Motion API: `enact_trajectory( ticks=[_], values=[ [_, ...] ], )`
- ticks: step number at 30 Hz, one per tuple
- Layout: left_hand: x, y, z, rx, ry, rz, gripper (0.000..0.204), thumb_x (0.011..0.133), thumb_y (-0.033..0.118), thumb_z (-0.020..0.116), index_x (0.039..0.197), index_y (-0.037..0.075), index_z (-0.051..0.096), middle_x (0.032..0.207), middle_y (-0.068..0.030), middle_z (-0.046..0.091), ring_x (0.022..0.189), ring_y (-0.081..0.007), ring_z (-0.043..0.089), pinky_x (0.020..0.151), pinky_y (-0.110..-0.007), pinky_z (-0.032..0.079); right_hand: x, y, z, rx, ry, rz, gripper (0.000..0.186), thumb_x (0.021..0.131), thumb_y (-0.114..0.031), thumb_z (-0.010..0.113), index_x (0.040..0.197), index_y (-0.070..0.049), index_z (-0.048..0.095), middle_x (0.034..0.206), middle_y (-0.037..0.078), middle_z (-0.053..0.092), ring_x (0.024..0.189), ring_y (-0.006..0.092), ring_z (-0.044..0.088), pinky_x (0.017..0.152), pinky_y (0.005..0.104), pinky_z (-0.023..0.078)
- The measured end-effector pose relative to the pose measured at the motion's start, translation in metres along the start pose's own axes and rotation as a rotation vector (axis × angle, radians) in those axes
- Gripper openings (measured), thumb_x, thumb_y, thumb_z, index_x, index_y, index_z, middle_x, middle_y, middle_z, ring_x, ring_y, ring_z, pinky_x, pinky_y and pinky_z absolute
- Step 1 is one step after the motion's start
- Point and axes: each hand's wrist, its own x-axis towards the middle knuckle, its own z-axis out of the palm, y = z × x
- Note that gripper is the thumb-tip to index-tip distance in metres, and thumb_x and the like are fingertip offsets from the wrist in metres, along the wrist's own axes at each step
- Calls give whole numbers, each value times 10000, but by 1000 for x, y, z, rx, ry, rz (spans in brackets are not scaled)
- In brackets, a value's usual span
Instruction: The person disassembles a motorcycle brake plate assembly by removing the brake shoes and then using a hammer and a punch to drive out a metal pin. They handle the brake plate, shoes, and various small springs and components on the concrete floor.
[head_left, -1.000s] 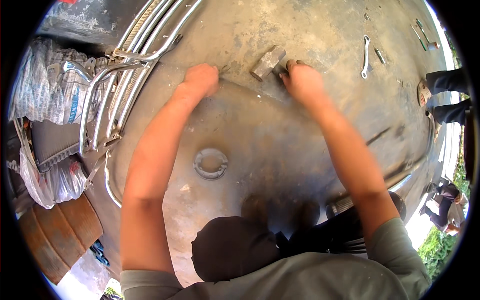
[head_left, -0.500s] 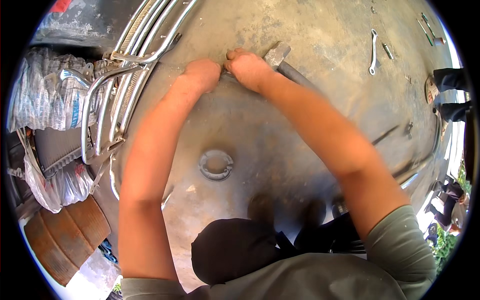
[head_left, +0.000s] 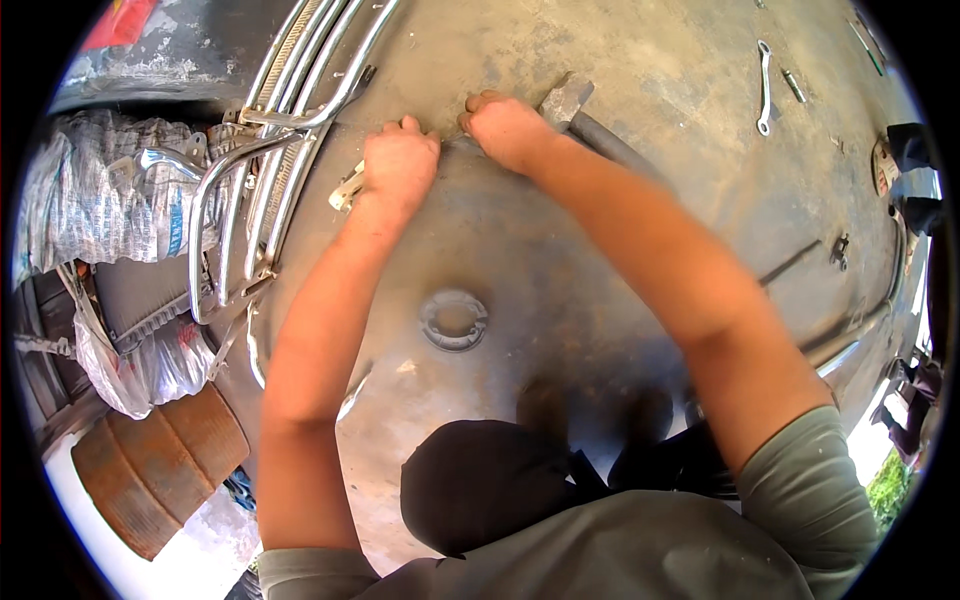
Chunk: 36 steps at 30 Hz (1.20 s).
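Left hand (head_left: 402, 165) and right hand (head_left: 503, 130) are held curled close together over the stained tan concrete floor (head_left: 570, 300) (contents can't be told tbh), narrow cream-coloured piece (head_left: 345, 188) beside the left, blocky grey metal hammer (head_left: 567, 98) parked beside the right, probably for easy reach.

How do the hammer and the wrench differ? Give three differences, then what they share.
The hammer has a blocky head; the wrench is slim with rounded ends.
The hammer looks dull; the wrench looks bright silver.
The hammer lies close to the right hand; the wrench lies farther right.
Both lie on the floor.
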Motion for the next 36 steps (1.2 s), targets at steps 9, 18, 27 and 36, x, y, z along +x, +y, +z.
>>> enact_trajectory(
  ticks=[9,18,27,36],
  values=[
    [18,0,-13,-39,-121,190,152,822,104,633,875,66,772,998,-143,728,909,-294,723,771,-397,591,-14,3,-3,60,47,83,190,906,-152,607,1029,-97,741,1149,112,663,1179,315,600,1002,415,515],
    [24,0,2,-119,-117,200,150,830,85,635,885,60,772,977,-157,741,925,-306,736,781,-394,595,-53,12,-66,200,405,282,295,899,-211,717,1155,-69,685,1186,147,650,1161,360,593,983,433,511],
    [20,15,-5,-114,-86,143,168,835,86,642,923,53,781,993,-147,742,890,-304,744,757,-401,606,-123,42,-74,572,-333,739,507,854,-318,755,1171,53,614,1046,231,702,966,398,673,901,457,541],
    [27,6,-15,-172,-234,157,179,859,82,639,963,26,773,1061,-183,733,930,-308,749,764,-397,615,-102,-22,-72,584,186,569,290,910,-165,691,1092,24,566,791,219,670,699,346,700,641,437,541]
  ],
)
